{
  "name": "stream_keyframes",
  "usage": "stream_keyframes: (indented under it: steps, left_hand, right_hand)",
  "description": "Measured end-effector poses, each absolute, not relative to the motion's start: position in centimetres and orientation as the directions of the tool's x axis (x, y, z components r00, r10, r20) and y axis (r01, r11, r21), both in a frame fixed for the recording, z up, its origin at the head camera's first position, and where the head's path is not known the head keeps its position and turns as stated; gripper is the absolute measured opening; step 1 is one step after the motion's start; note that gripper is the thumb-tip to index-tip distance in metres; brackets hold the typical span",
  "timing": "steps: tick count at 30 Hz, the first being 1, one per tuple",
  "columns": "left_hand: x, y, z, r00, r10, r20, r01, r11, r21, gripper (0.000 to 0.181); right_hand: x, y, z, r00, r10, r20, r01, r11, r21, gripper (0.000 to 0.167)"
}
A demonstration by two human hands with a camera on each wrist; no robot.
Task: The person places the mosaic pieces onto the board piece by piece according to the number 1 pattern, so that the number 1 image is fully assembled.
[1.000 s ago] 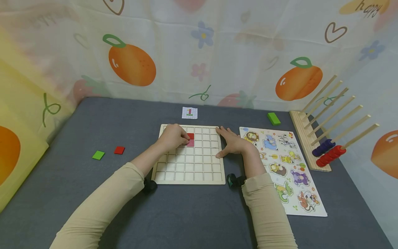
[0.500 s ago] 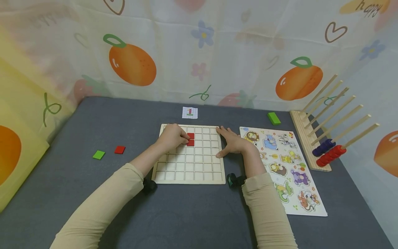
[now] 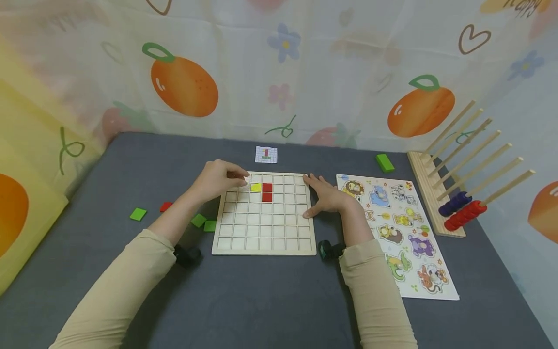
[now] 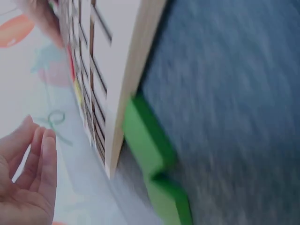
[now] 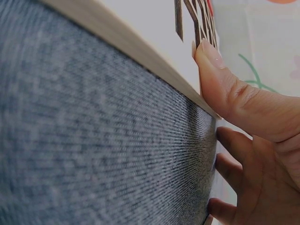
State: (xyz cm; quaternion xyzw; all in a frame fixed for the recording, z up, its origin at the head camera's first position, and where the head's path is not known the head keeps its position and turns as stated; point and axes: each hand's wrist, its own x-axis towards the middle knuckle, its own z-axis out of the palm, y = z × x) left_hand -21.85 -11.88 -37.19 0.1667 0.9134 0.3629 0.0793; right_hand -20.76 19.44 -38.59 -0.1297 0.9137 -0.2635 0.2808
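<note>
A light wooden grid board (image 3: 266, 232) lies on the grey table. Two red square tiles (image 3: 267, 192) sit one above the other in its cells, with a yellow tile (image 3: 255, 187) left of the upper one. Over the board's upper left corner hovers my left hand (image 3: 220, 180); in the left wrist view its bent fingers (image 4: 47, 159) have nothing visible between them. My right hand (image 3: 327, 196) rests at the board's right edge. In the right wrist view, its thumb (image 5: 229, 89) lies on the board's border and the other fingers spread beyond the edge.
Green tiles (image 3: 209, 226) lie left of the board; farther left are another green tile (image 3: 138, 214) and a partly hidden red tile (image 3: 166, 206). A pattern card (image 3: 266, 154) lies behind. Rightward are an animal puzzle (image 3: 420, 271), a green block (image 3: 385, 163) and a peg rack (image 3: 436, 194).
My left hand has moved up and left, away from the red tiles. The yellow tile and two green tiles have come into view. My right hand stays at the board's edge.
</note>
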Motion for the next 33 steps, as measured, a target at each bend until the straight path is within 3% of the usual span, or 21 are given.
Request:
stream_keyframes:
  steps: [19,33]
  left_hand:
    - [-21.2,-20.3,-35.3,-0.976,0.217,-0.034,0.138,0.726,0.673,0.031]
    - [-21.4,-25.4,-35.2,-0.959,0.241,-0.149,0.1,0.778,0.62,0.043]
  right_hand:
    - [-20.8,19.4,-38.4,-0.807,-0.39,-0.445,-0.085,0.821,-0.565,0.108]
    - [-20.6,19.5,-38.3,-0.808,-0.383,-0.447,-0.081,0.825,-0.56,0.108]
